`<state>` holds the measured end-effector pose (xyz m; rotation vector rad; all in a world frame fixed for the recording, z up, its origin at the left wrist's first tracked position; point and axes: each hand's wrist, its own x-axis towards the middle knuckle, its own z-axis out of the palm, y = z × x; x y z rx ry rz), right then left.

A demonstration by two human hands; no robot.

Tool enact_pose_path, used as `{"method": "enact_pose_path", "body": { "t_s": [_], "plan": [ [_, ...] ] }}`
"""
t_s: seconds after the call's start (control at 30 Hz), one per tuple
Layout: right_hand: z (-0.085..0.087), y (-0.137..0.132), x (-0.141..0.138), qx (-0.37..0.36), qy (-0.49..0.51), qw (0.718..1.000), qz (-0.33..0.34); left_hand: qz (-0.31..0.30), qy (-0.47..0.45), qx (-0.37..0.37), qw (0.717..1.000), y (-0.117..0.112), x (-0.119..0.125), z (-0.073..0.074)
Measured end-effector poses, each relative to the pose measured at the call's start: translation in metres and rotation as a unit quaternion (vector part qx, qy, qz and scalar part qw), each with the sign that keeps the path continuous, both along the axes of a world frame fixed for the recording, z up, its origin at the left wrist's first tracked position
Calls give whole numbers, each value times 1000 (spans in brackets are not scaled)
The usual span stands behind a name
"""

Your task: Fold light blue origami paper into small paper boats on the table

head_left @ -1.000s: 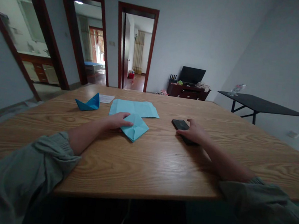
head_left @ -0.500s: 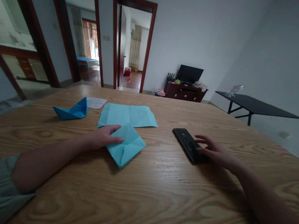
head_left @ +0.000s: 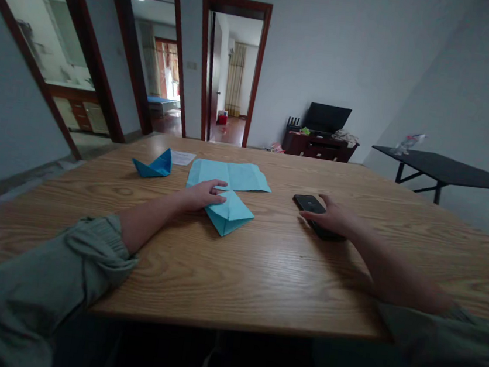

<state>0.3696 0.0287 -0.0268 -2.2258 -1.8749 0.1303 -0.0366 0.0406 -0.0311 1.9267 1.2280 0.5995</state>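
Observation:
My left hand [head_left: 202,194] lies flat with fingers stretched over the near edge of a folded light-blue paper [head_left: 231,212] on the wooden table [head_left: 261,268]. My right hand [head_left: 331,218] rests palm down on a black phone [head_left: 312,206], fingers spread across its near half. Behind the folded piece lies a flat creased light-blue sheet [head_left: 232,175]. A darker blue paper boat [head_left: 153,165] stands to the left, with a small white slip [head_left: 182,157] beside it.
A black side table [head_left: 449,170] stands at the right wall. A dark cabinet with a monitor [head_left: 323,135] is at the far wall. Two open doorways [head_left: 232,76] lead off at the back left.
The view pulled back and rose, so both sleeves show again. My right hand slid further onto the phone. My left hand stays on the folded paper.

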Motion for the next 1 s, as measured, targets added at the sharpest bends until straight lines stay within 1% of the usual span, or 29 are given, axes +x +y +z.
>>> {"method": "enact_pose_path", "body": {
  "t_s": [0.07, 0.13, 0.17, 0.2, 0.27, 0.33, 0.4, 0.47, 0.57, 0.77, 0.93, 1.0],
  "plan": [
    [-2, 3, -14, 6, -51, 998, -20, 29, 69, 93, 993, -11, 3, 4],
    [-2, 4, -21, 6, -58, 998, -37, 51, 131, 210, 968, -26, 5, 12],
    [-1, 3, -23, 11, -56, 997, -41, 54, 146, 247, 956, -35, 6, 16],
    [0, 3, -23, 13, -53, 998, -44, 50, 149, 264, 952, -42, 7, 21],
    [2, 2, -22, 18, -45, 997, -55, 19, 126, 247, 961, -56, 9, 30],
    [2, 2, -19, 20, -45, 996, -68, -42, 114, 222, 967, -65, 11, 36],
    [1, 1, -16, 25, -47, 995, -83, -93, 136, 191, 968, -69, 11, 38],
    [1, 0, -15, 25, -47, 994, -93, -118, 172, 160, 965, -70, 9, 37],
    [2, -3, -14, 21, -44, 993, -109, -126, 215, 142, 958, -65, 6, 31],
    [8, -13, -21, 25, -42, 991, -124, -97, 236, 169, 952, -59, 8, 21],
    [7, -13, -21, 27, -32, 991, -126, -96, 231, 188, 950, -63, 15, 21],
    [6, -13, -19, 35, -28, 993, -111, -97, 232, 190, 949, -65, 15, 23]
  ]
}}
